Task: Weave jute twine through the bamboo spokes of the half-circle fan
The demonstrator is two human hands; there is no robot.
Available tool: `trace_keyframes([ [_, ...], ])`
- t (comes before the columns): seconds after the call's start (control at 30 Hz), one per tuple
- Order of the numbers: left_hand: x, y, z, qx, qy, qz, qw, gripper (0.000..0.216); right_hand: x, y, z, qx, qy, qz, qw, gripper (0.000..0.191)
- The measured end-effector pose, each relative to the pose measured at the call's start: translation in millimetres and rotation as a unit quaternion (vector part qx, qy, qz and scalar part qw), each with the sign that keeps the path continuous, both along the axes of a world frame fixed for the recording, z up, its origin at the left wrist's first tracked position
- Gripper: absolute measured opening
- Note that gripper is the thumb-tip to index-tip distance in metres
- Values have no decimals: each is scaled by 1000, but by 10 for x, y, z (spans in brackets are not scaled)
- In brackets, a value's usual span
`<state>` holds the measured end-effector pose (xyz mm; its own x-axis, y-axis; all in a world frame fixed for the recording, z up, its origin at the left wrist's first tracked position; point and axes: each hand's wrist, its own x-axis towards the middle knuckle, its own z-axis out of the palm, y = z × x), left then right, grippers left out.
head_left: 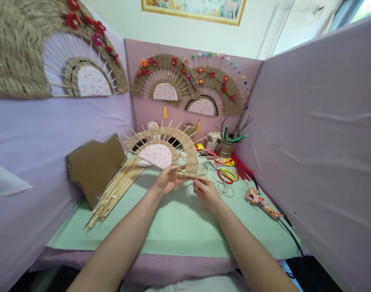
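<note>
A half-round woven fan (192,156) of twine and thin wooden sticks is held up over the green table, tilted toward me. Its centre is a white half-disc (157,155) with pink dots, and bare stick ends poke out past the outer woven band. My left hand (170,179) grips the fan's straight lower edge, thumb in front and fingers behind. At the lower right corner of the fan, my right hand (206,192) is closed, its fingertips pinched at the end stick (203,178). Whether twine is also between those fingertips is too small to tell.
A bundle of wooden sticks (117,190) and brown cardboard (92,166) lie left. Scissors (226,176), loose twine (225,190) and a flower-patterned glue gun (261,202) with a cord lie right. Behind stands a can (227,148) with pliers. Finished fans (167,61) hang on the partition.
</note>
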<state>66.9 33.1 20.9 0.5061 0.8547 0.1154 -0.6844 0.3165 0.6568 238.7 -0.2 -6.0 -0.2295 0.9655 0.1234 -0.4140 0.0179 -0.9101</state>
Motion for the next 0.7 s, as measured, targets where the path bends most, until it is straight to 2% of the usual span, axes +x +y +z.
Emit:
trace_keyframes([
  [0.17,9,-70,20,8,-11,-68,998,40,72,-72,-53,43,-36,-13,998,28],
  [0.27,4,-59,-3,3,2,-91,996,38,80,-63,-91,62,-75,-55,994,30],
  [0.37,1,-21,-33,-21,18,-71,997,38,80,-58,-86,87,-148,-113,979,32],
  [0.53,-1,14,-56,-75,30,-6,997,46,68,-100,-6,141,-234,-237,932,32],
  [0.7,43,22,-107,-100,27,20,994,52,41,-126,13,154,-258,-273,914,32],
])
